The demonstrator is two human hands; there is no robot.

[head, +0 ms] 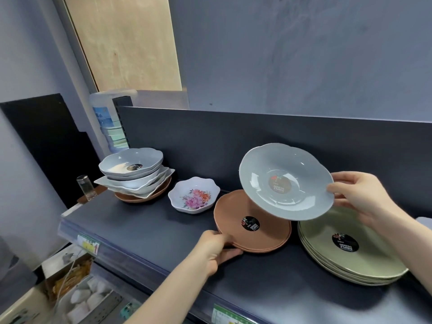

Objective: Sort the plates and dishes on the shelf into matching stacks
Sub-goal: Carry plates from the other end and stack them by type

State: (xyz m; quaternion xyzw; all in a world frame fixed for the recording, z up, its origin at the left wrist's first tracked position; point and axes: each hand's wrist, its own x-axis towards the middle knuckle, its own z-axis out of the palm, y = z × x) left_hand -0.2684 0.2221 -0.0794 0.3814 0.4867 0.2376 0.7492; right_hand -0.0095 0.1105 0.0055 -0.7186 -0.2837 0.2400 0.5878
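On the dark shelf [145, 228], my right hand [360, 197] grips the right rim of a pale blue scalloped dish [261, 178] and holds it tilted in the air above the brown and green stacks. My left hand [216, 250] pinches the near-left edge of a short stack of brown plates [233, 213] resting on the shelf. A stack of olive-green plates [327, 256] lies at the right. A small floral bowl [194, 195] sits alone in the middle. At the left stands a mixed pile of pale blue bowls [132, 164] over white dishes, with a brown plate [140, 198] at the bottom.
The shelf's dark back panel [257, 136] rises behind the dishes. A small glass jar [85, 188] stands off the shelf's left end, with a water bottle [105, 122] behind. Price tags line the front edge [88, 243]. A lower shelf holds packaged goods [81, 298].
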